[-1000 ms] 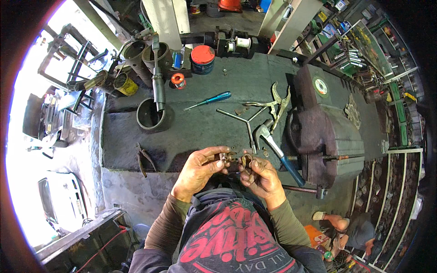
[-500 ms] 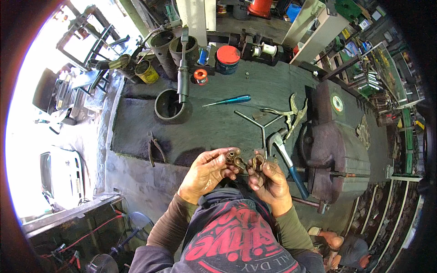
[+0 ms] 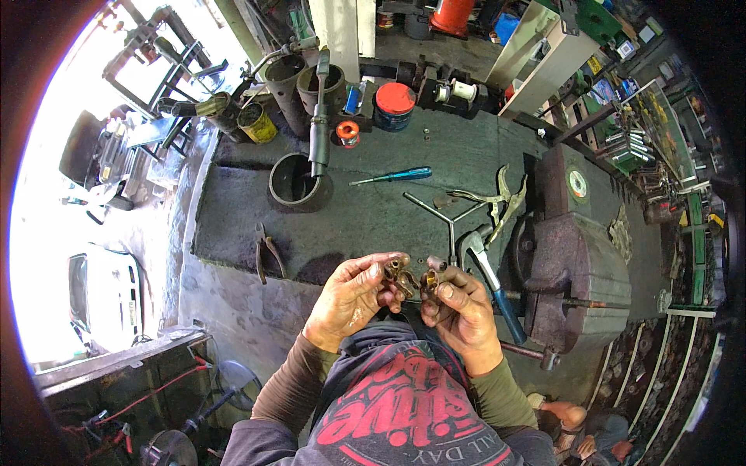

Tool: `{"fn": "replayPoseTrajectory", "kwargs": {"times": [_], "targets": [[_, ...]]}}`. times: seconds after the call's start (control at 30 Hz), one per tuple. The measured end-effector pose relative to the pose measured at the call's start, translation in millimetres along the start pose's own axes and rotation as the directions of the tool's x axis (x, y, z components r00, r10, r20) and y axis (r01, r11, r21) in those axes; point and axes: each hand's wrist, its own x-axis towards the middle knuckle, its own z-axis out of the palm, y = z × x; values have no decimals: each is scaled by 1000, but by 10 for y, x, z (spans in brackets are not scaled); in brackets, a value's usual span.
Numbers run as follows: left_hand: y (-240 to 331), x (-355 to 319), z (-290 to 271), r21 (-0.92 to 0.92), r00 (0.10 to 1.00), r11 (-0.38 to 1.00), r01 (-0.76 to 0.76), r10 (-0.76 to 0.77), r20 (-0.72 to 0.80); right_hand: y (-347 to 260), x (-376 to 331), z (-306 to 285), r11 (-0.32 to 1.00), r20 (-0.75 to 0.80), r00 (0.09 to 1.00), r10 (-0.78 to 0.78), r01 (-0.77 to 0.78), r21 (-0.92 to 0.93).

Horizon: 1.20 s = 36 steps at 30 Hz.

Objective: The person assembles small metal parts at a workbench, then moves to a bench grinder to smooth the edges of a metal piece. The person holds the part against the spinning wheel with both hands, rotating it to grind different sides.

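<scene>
While our left hand [image 3: 344, 300] closes in a pinch on a metal part [image 3: 397, 272], our right hand [image 3: 468, 312] pinches a brassy piece [image 3: 430, 279]. We angle both inward.

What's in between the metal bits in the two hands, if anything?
Nothing I can see. The left hand holds one bit, the right hand another bit, close together; I can't tell if they touch. The hammer lies off to the right.
</scene>
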Motion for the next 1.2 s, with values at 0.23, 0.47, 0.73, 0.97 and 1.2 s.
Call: {"fn": "replayPoseTrajectory", "kwargs": {"times": [0.23, 0.47, 0.73, 0.97, 1.2], "targets": [[-38, 7, 20, -14, 1000, 1000, -3, 3, 10, -41, -94, 130, 882, -119, 958, -262, 188, -433], [-69, 54, 33, -38, 997, 999, 12, -9, 72, -33, -77, 231, 459, 137, 839, -527, 417, -784], [-64, 3, 116, -4, 996, 1000, -24, 24, 83, -62, -119, 302, 306, 197, 810, -553, 417, -856], [-118, 56, 28, 228, 998, 973, -28, 14, 64, 6, -116, 220, 185, 243, 746, -620, 440, -878], [-570, 532, -1185, 861, 942, 460, 219, 131, -310, 622, -74, -858, 230, -44, 841, -540, 96, -969]]}}
